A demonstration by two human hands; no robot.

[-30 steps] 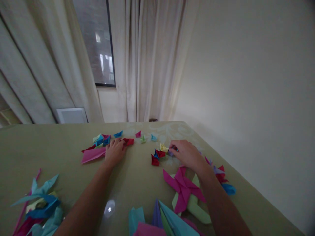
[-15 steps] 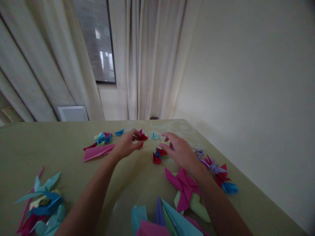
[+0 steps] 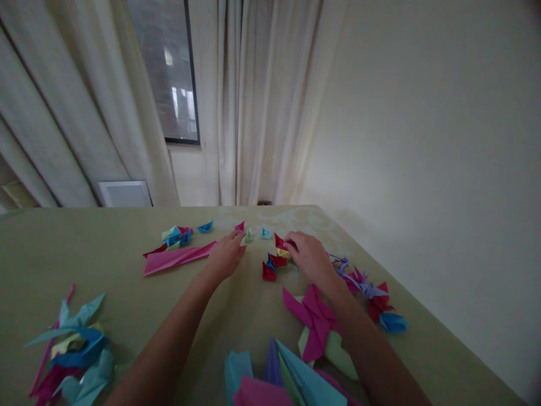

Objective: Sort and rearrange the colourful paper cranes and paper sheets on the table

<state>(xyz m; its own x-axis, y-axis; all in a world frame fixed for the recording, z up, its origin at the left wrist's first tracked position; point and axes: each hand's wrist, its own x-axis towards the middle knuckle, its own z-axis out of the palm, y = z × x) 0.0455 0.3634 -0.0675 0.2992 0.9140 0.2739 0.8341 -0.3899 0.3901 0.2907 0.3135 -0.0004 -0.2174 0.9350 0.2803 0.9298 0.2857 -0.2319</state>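
We kept our two hands well apart at the centre of the frame; the right hand (image 3: 310,259) had its thumb and fingers pinched together on a small red paper boat (image 3: 279,241); the left hand (image 3: 226,255) showed mainly its back, so we could not tell whether its fingers were closed on anything. We located the red paper boat just right of centre, off the left side of the right hand; its long axis appeared to slant from upper left to lower right; the right hand was clearly the nearer. We noted a yellow folded piece (image 3: 283,254) directly below it in the frame, with a red-and-blue cluster (image 3: 269,273) to the lower left; a light blue boat (image 3: 266,233) lay between the hands, toward the far edge of the table (image 3: 240,316); a light green piece (image 3: 248,237) and a magenta boat (image 3: 240,226) were just beside the left fingers. We could read no brand, label or writing.
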